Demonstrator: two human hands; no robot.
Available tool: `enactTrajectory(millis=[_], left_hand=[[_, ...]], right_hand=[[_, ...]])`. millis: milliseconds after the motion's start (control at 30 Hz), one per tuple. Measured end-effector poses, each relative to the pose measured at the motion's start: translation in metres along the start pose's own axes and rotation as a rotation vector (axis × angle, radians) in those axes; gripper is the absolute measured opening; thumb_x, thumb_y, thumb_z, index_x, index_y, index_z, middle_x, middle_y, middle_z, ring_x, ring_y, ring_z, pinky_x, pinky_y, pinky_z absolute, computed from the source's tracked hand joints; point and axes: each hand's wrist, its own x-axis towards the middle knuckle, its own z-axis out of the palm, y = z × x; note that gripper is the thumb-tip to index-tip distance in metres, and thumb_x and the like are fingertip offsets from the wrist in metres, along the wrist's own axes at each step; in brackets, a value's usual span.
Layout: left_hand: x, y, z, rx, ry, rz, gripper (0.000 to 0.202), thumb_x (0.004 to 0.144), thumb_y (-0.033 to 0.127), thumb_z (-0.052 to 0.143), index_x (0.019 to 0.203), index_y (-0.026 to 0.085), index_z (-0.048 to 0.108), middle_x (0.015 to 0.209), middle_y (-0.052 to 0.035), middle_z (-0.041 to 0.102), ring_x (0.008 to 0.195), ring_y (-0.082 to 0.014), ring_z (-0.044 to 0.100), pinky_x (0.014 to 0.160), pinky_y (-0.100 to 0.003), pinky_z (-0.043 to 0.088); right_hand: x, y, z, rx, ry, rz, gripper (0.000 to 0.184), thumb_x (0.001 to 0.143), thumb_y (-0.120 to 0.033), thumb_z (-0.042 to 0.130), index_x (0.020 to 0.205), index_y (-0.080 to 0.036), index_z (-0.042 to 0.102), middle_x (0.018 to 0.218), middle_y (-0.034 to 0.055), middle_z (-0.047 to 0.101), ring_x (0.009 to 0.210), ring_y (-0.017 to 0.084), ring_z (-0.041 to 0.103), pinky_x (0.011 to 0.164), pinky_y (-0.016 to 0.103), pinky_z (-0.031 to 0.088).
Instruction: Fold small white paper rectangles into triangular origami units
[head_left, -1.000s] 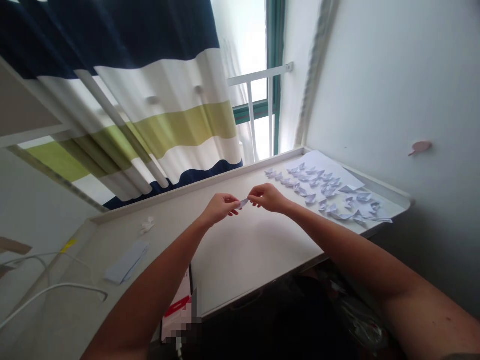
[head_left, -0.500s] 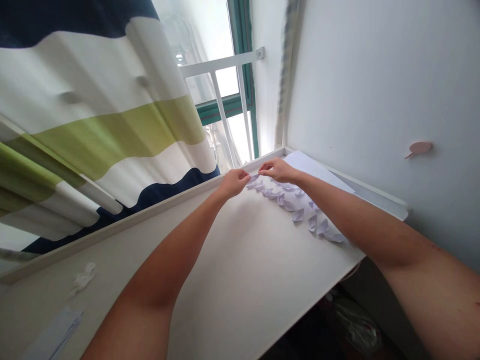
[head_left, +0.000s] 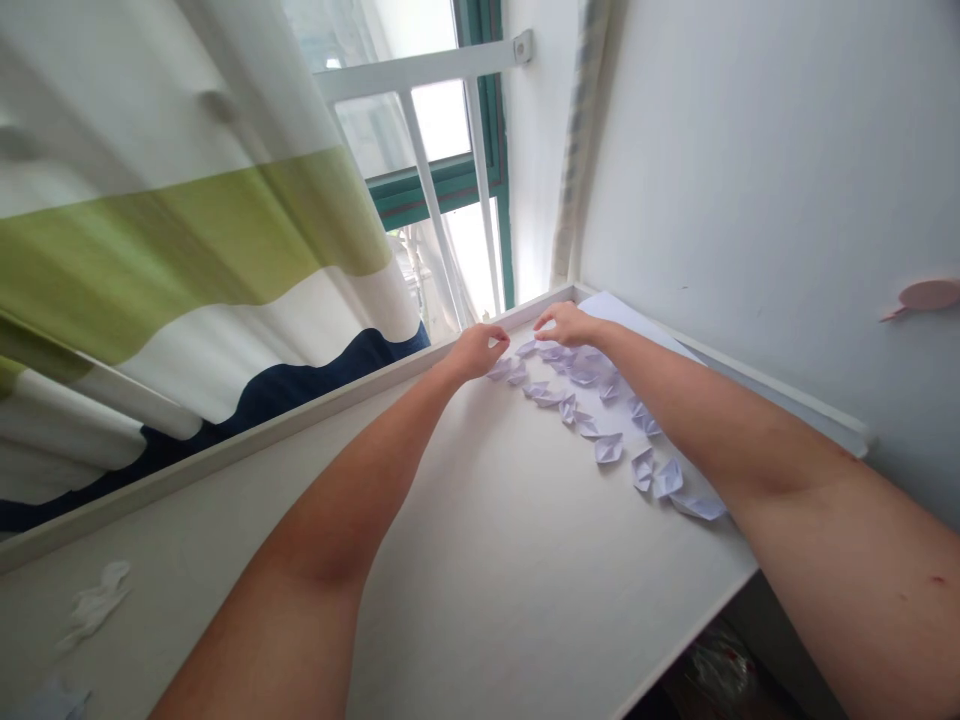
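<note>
Several folded white paper boats lie in loose rows toward the far corner of the white table. Between my hands, at the back end of a row, one paper boat (head_left: 526, 348) rests on the tabletop. My left hand (head_left: 480, 350) is just left of it, thumb and forefinger curved and apart, nothing between them. On the other side my right hand (head_left: 564, 325) hovers over the boats with its fingers parted and empty. Nearer to me sit another paper boat (head_left: 609, 448) and a flatter one (head_left: 699, 507). My right forearm hides part of the rows.
White paper sheets (head_left: 626, 318) lie along the wall side. A raised rim (head_left: 300, 420) borders the table below the striped curtain (head_left: 247, 230). Crumpled tissue (head_left: 97, 605) lies at the left. A white window rail (head_left: 427, 68) stands behind, and a pink hook (head_left: 928, 295) is on the wall.
Both hands have let go of the paper boat they were pinching, and their fingers have parted. The hands are further apart. The view has shifted slightly.
</note>
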Motion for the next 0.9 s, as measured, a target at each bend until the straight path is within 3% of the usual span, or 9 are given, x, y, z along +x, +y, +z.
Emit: enactTrajectory(millis=[67,133,233,367,467,567,633,733,900], left_hand=[[-0.020,0.000,-0.013,-0.040,0.030,0.009,0.019,0.097,0.026,0.064,0.095,0.019,0.082,0.099,-0.0082,0.082,0.097,-0.0253,0.072,0.099,-0.037,0.054],[-0.052,-0.003,-0.031,-0.061,0.049,0.007,0.020,0.096,0.028,0.064,0.093,0.019,0.081,0.096,-0.0063,0.081,0.091,-0.0225,0.070,0.095,-0.035,0.053],[-0.126,-0.015,-0.062,-0.113,0.118,-0.070,0.020,0.096,0.032,0.066,0.091,0.019,0.081,0.096,-0.0052,0.082,0.089,-0.0213,0.071,0.090,-0.033,0.053],[-0.273,-0.045,-0.112,-0.177,0.356,-0.259,0.028,0.098,0.045,0.068,0.097,0.020,0.081,0.106,-0.0069,0.084,0.105,-0.0244,0.076,0.102,-0.035,0.053],[-0.400,-0.065,-0.151,-0.058,0.537,-0.448,0.025,0.098,0.037,0.069,0.115,0.021,0.078,0.113,-0.0080,0.084,0.113,-0.0236,0.076,0.110,-0.037,0.052],[-0.510,-0.075,-0.182,0.128,0.565,-0.657,0.029,0.099,0.028,0.065,0.125,0.019,0.074,0.119,-0.0111,0.083,0.122,-0.0249,0.075,0.115,-0.040,0.050],[-0.563,-0.078,-0.194,0.259,0.463,-0.806,0.036,0.097,0.024,0.064,0.131,0.017,0.073,0.136,-0.0149,0.078,0.132,-0.0281,0.071,0.120,-0.043,0.047],[-0.612,-0.082,-0.200,0.274,0.415,-0.862,0.042,0.089,0.025,0.075,0.130,0.016,0.076,0.143,-0.0181,0.074,0.140,-0.0342,0.066,0.122,-0.045,0.045],[-0.641,-0.084,-0.194,0.312,0.307,-0.769,0.028,0.093,0.032,0.075,0.119,0.026,0.083,0.142,-0.0122,0.076,0.139,-0.0317,0.066,0.124,-0.042,0.042]], right_hand=[[-0.006,-0.017,0.003,0.022,0.036,-0.050,0.010,0.081,-0.014,0.084,0.090,-0.019,0.086,0.099,0.0136,0.080,0.114,0.034,0.071,0.104,0.049,0.058],[-0.015,-0.048,0.011,0.135,0.056,-0.181,0.012,0.084,-0.012,0.077,0.089,-0.019,0.085,0.101,0.0109,0.082,0.103,0.029,0.075,0.100,0.044,0.059],[-0.036,-0.119,0.041,0.278,-0.095,-0.335,0.010,0.084,-0.017,0.076,0.086,-0.019,0.086,0.091,0.0064,0.083,0.089,0.024,0.076,0.086,0.036,0.060],[-0.075,-0.241,0.111,0.402,-0.385,-0.568,0.010,0.084,-0.028,0.082,0.088,-0.020,0.087,0.092,0.0060,0.085,0.091,0.025,0.077,0.086,0.035,0.059],[-0.114,-0.335,0.175,0.400,-0.546,-0.718,0.019,0.087,-0.037,0.083,0.084,-0.018,0.085,0.089,0.0081,0.084,0.087,0.025,0.077,0.085,0.036,0.059],[-0.159,-0.418,0.236,0.383,-0.629,-0.881,0.014,0.092,-0.020,0.076,0.102,-0.017,0.085,0.101,0.0103,0.086,0.094,0.025,0.079,0.091,0.038,0.061],[-0.189,-0.461,0.269,0.309,-0.637,-1.065,0.039,0.089,-0.008,0.074,0.127,-0.018,0.080,0.130,0.0132,0.082,0.119,0.027,0.077,0.107,0.042,0.058],[-0.223,-0.502,0.305,0.081,-0.644,-1.274,0.045,0.096,-0.017,0.075,0.140,-0.012,0.074,0.151,0.0220,0.068,0.143,0.035,0.065,0.121,0.052,0.049],[-0.247,-0.524,0.332,-0.107,-0.649,-1.448,0.037,0.100,-0.022,0.073,0.137,-0.016,0.076,0.150,0.0196,0.070,0.147,0.034,0.062,0.123,0.051,0.044]])
